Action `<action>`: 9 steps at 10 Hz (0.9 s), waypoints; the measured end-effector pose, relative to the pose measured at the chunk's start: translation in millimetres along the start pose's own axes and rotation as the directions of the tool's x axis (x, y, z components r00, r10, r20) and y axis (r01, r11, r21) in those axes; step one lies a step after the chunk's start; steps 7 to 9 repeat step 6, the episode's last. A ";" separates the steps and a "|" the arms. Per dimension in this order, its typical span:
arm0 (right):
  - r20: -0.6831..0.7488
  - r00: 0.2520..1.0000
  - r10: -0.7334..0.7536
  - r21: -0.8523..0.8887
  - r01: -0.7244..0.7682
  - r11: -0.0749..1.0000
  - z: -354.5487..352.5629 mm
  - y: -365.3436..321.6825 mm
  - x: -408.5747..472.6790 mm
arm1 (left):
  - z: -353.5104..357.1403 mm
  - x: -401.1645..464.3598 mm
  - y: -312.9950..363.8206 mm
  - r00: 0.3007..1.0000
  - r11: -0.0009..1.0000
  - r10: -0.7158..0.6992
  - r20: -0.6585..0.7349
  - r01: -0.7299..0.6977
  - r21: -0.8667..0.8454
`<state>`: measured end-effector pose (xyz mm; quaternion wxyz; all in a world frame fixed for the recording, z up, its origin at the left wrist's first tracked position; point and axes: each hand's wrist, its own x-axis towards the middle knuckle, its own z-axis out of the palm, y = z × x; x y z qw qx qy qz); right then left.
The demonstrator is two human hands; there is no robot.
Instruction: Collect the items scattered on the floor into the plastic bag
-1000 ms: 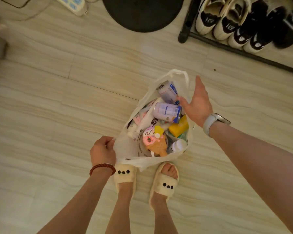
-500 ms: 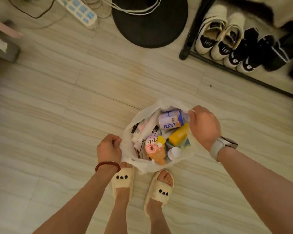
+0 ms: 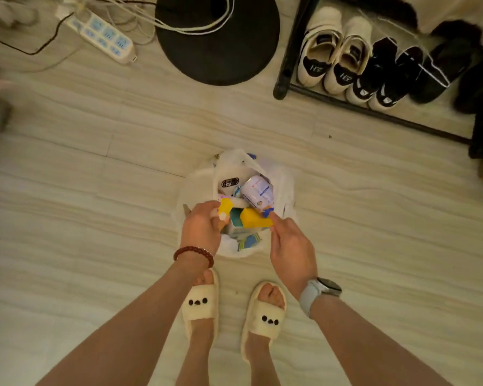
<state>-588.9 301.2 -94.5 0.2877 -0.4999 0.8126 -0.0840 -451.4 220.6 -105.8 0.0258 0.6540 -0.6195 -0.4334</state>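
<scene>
Head view: both hands, left hand [image 3: 200, 229] and right hand [image 3: 292, 250], grip plastic bag [image 3: 286, 188] (full).

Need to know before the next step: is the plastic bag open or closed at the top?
Open. The plastic bag gapes upward, showing a yellow item and white bottle inside.

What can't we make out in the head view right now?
- Left hand: fingers curl at the plastic bag rim; whether they hold the bag, an item or both is hidden by the hand's back.
- Right hand: fingertips meet the rim beside the yellow item; the exact pinch is unclear.
- Lower bag contents: covered by upper items and both hands.
- Label on the white-blue can: blurred.
- Shoe rack: cut off at the right edge.
</scene>
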 end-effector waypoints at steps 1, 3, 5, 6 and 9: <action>0.350 0.927 0.131 0.013 -0.145 0.989 29.8 5.7 -0.5 | 18.8 -9.6 -22.7 0.984 0.969 0.004 0.176 -0.047 0.242; 0.439 0.895 0.078 -0.121 -0.027 0.992 62.2 27.6 12.5 | 31.8 -2.3 -53.2 0.915 0.649 0.351 0.201 -0.392 0.652; 0.114 0.990 0.087 0.004 -0.088 0.996 21.8 17.5 15.1 | 15.0 -1.8 -30.3 0.926 0.599 0.337 0.168 -0.349 0.721; -0.118 0.976 0.184 0.512 -0.099 0.854 -57.6 -5.4 9.6 | 7.3 -8.2 -21.7 0.952 0.669 0.255 0.169 -0.299 0.680; -0.118 0.976 0.184 0.512 -0.099 0.854 -57.6 -5.4 9.6 | 7.3 -8.2 -21.7 0.952 0.669 0.255 0.169 -0.299 0.680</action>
